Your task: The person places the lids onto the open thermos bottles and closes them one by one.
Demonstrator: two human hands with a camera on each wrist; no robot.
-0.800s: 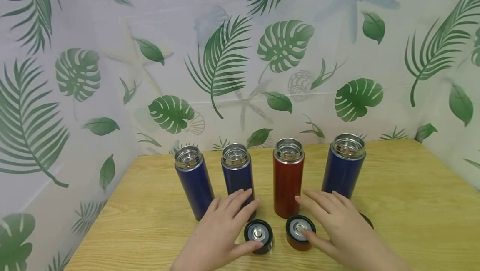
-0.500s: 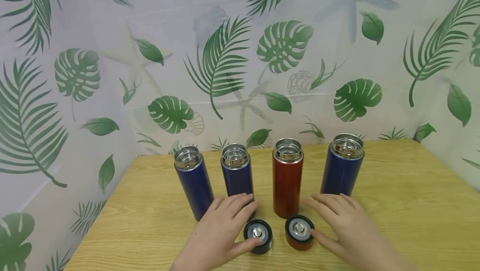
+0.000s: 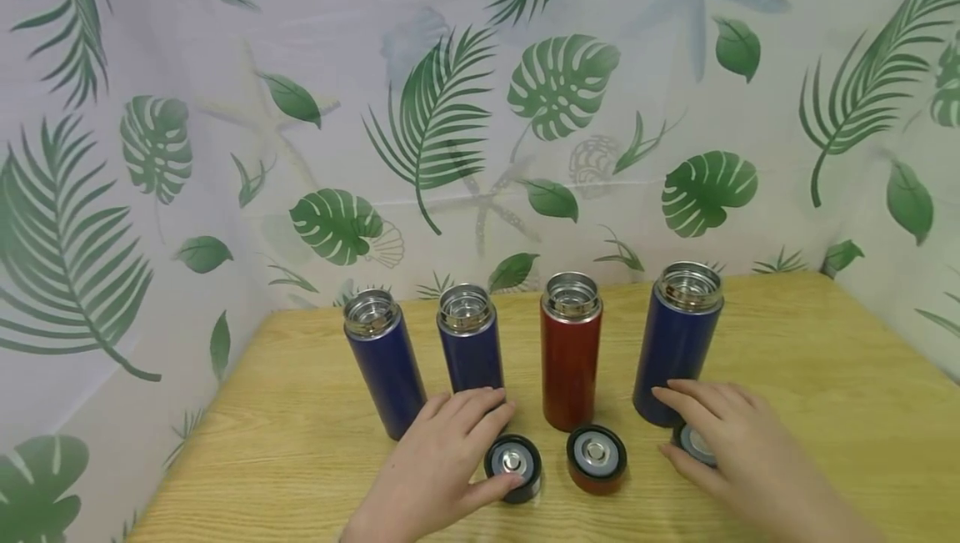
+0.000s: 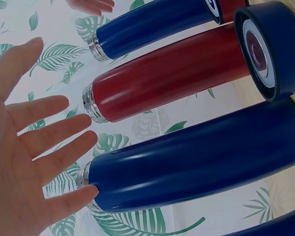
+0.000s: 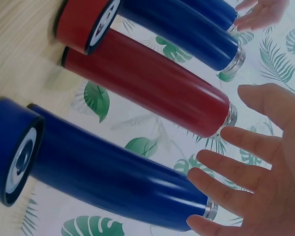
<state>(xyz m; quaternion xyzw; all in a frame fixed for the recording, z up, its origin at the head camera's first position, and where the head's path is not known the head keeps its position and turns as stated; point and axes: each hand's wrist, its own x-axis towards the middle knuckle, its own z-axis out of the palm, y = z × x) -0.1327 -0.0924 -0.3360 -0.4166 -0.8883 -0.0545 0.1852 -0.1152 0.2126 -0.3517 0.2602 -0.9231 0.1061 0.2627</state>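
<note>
Four-free row of uncapped thermos bottles stands upright: a blue bottle [image 3: 384, 376] at far left, a second blue bottle [image 3: 471, 355], a red bottle [image 3: 570, 368], and another blue bottle [image 3: 677, 351] at right. My left hand [image 3: 442, 460] hovers with spread fingers above the table, its thumb by a blue lid [image 3: 529, 485]. Over at the right, my right hand [image 3: 742, 451] is held above a partly hidden lid [image 3: 693, 443]; its palm and spaced fingers [image 5: 236, 191] show in the right wrist view. Between the hands lies a red lid [image 3: 597, 476], inner side up.
The bottles and lids stand on a wood-grain table [image 3: 247, 443]. Behind it hangs a white cloth [image 3: 480, 109] printed with green leaves and starfish. The table's back edge runs just behind the bottles.
My right hand has moved right, from the red lid to the lid in front of the right blue bottle. My left hand has hardly moved. The head view has shifted slightly.
</note>
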